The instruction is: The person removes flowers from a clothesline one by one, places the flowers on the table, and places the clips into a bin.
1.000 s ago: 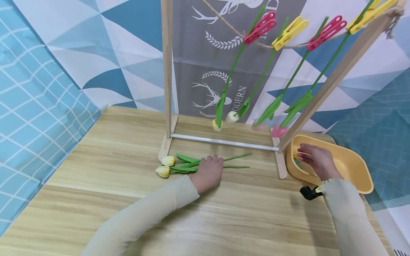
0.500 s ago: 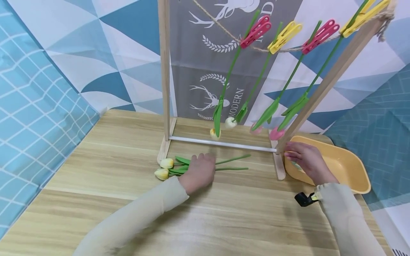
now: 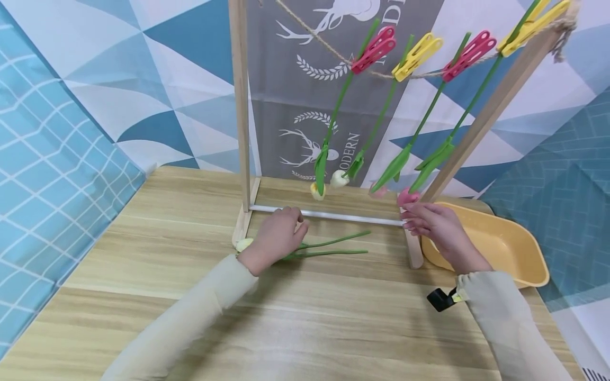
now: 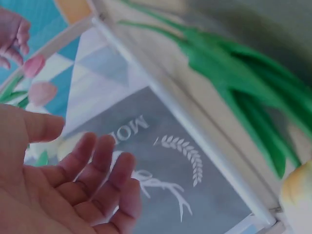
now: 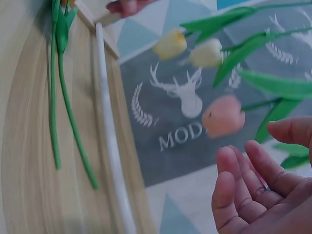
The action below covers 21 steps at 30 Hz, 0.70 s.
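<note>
My left hand (image 3: 274,235) hovers over two yellow-white tulips (image 3: 329,253) lying on the table, hiding most of their leaves and one bloom. In the left wrist view its fingers (image 4: 100,183) are loosely bent around nothing, and the tulips' green leaves (image 4: 234,73) lie beyond. My right hand (image 3: 440,230), fingers relaxed and holding nothing, is beside the right post, just below a hanging pink tulip (image 3: 408,197). In the right wrist view a paler pink tulip (image 5: 225,116) hangs close above the right fingers (image 5: 226,192).
A wooden rack (image 3: 241,106) carries a sagging rope (image 3: 310,32). Red clothespins (image 3: 374,50) and yellow clothespins (image 3: 417,56) hold several tulips upside down from it. A white bar (image 3: 333,216) joins the rack's feet. An orange-yellow basin (image 3: 514,238) stands behind my right hand.
My left hand has lifted off the tulips on the table and moved left. My right hand has moved left from over the basin to the rack's right post.
</note>
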Available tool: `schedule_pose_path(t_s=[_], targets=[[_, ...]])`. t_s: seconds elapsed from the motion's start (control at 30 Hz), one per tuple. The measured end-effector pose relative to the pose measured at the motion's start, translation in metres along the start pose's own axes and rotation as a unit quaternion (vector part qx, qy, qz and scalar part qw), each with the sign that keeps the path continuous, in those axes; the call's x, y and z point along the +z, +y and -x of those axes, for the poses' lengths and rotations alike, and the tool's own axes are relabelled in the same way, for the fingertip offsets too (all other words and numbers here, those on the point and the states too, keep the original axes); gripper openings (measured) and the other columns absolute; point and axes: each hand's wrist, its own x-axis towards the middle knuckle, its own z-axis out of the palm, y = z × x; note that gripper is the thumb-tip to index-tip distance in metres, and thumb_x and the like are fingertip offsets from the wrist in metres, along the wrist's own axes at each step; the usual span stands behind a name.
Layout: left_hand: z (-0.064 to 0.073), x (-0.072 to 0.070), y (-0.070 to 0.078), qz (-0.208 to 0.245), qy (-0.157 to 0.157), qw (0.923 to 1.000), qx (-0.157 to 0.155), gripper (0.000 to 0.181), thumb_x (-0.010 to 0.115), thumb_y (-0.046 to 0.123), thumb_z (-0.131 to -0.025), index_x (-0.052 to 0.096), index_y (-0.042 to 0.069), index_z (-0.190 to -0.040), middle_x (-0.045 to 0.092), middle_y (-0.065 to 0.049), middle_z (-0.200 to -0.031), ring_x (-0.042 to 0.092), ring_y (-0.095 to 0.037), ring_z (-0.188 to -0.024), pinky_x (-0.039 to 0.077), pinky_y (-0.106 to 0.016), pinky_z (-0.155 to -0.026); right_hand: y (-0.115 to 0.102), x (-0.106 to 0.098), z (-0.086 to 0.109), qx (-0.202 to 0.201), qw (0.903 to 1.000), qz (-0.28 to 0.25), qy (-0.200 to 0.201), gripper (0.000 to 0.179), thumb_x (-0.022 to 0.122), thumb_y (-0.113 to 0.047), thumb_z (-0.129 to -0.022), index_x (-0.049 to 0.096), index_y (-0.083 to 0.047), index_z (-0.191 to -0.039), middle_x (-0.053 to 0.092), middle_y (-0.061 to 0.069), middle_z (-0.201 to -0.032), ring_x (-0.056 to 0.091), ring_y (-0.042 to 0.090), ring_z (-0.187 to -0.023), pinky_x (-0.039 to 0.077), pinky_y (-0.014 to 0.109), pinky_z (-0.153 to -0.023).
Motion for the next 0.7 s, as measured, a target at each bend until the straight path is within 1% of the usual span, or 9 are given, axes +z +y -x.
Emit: schedule_pose_path(t_s=[0.03, 0.1, 0.17, 0.27, 0.37, 0.47, 0.6, 0.7], targets=[[-0.001, -0.003, -0.001, 0.018, 0.014, 0.9997, 0.003, 0.023, 0.051, 0.027, -0.094, 0.061, 0.006, -0.089, 0.060, -0.006, -0.076, 0.055, -0.021, -0.067, 0.045, -0.034, -0.060, -0.003, 0.002, 0.000, -0.002, 1.0000, 0.004, -0.001, 0.030, 0.057, -0.039, -0.092, 0.058, -0.011, -0.105, 0.069, -0.014, -0.086, 0.066, 0.004, -0.078, 0.052, 0.019, -0.069], [-0.003, -0.010, -0.001, 0.057, 0.031, 0.9979, 0.000, 0.025, 0.050, 0.028, -0.095, 0.061, 0.006, -0.090, 0.061, -0.005, -0.077, 0.054, -0.019, -0.066, 0.045, -0.032, -0.060, -0.008, 0.007, 0.000, -0.011, 0.9999, 0.006, -0.006, 0.028, 0.058, -0.038, -0.092, 0.060, -0.012, -0.105, 0.069, -0.012, -0.087, 0.066, 0.005, -0.079, 0.052, 0.020, -0.069], [-0.006, -0.016, -0.001, 0.097, 0.043, 0.9943, -0.007, 0.027, 0.049, 0.031, -0.095, 0.061, 0.006, -0.093, 0.062, -0.005, -0.081, 0.056, -0.018, -0.070, 0.046, -0.031, -0.064, -0.013, 0.011, 0.001, -0.021, 0.9996, 0.013, -0.012, 0.026, 0.057, -0.038, -0.092, 0.061, -0.015, -0.104, 0.069, -0.012, -0.089, 0.065, 0.005, -0.080, 0.052, 0.020, -0.071], [-0.008, -0.026, 0.001, 0.161, 0.055, 0.9852, -0.023, 0.030, 0.049, 0.035, -0.095, 0.060, 0.008, -0.098, 0.063, -0.005, -0.089, 0.058, -0.019, -0.081, 0.048, -0.032, -0.074, -0.021, 0.017, 0.003, -0.035, 0.9989, 0.024, -0.019, 0.031, 0.056, -0.038, -0.092, 0.059, -0.012, -0.109, 0.069, -0.010, -0.092, 0.064, 0.006, -0.080, 0.053, 0.022, -0.073], [-0.010, -0.033, 0.003, 0.209, 0.076, 0.9747, -0.023, 0.028, 0.049, 0.034, -0.095, 0.058, 0.008, -0.101, 0.061, -0.005, -0.093, 0.056, -0.019, -0.087, 0.047, -0.034, -0.080, -0.031, 0.025, 0.006, -0.051, 0.9977, 0.037, -0.025, 0.035, 0.055, -0.037, -0.093, 0.057, -0.009, -0.113, 0.068, -0.008, -0.095, 0.064, 0.007, -0.080, 0.053, 0.022, -0.073], [-0.013, -0.040, 0.004, 0.244, 0.102, 0.9644, -0.015, 0.023, 0.050, 0.029, -0.094, 0.056, 0.008, -0.101, 0.059, -0.005, -0.094, 0.054, -0.019, -0.087, 0.047, -0.036, -0.080, -0.042, 0.033, 0.008, -0.070, 0.9964, 0.031, -0.038, 0.038, 0.056, -0.036, -0.093, 0.057, -0.004, -0.114, 0.069, -0.007, -0.096, 0.065, 0.009, -0.080, 0.054, 0.022, -0.073], [-0.016, -0.049, 0.007, 0.276, 0.128, 0.9525, -0.010, 0.021, 0.050, 0.027, -0.094, 0.055, 0.008, -0.101, 0.057, -0.004, -0.096, 0.053, -0.017, -0.087, 0.046, -0.033, -0.076, -0.055, 0.042, 0.010, -0.089, 0.9947, 0.010, -0.050, 0.045, 0.060, -0.035, -0.091, 0.056, 0.002, -0.115, 0.070, -0.006, -0.094, 0.065, 0.010, -0.080, 0.053, 0.022, -0.072], [-0.019, -0.056, 0.009, 0.295, 0.143, 0.9449, -0.006, 0.020, 0.051, 0.025, -0.094, 0.055, 0.006, -0.102, 0.057, -0.006, -0.096, 0.053, -0.017, -0.088, 0.045, -0.030, -0.075, -0.063, 0.047, 0.010, -0.111, 0.9926, -0.004, -0.050, 0.041, 0.061, -0.033, -0.090, 0.058, 0.001, -0.113, 0.070, -0.003, -0.092, 0.065, 0.010, -0.079, 0.053, 0.022, -0.072]])
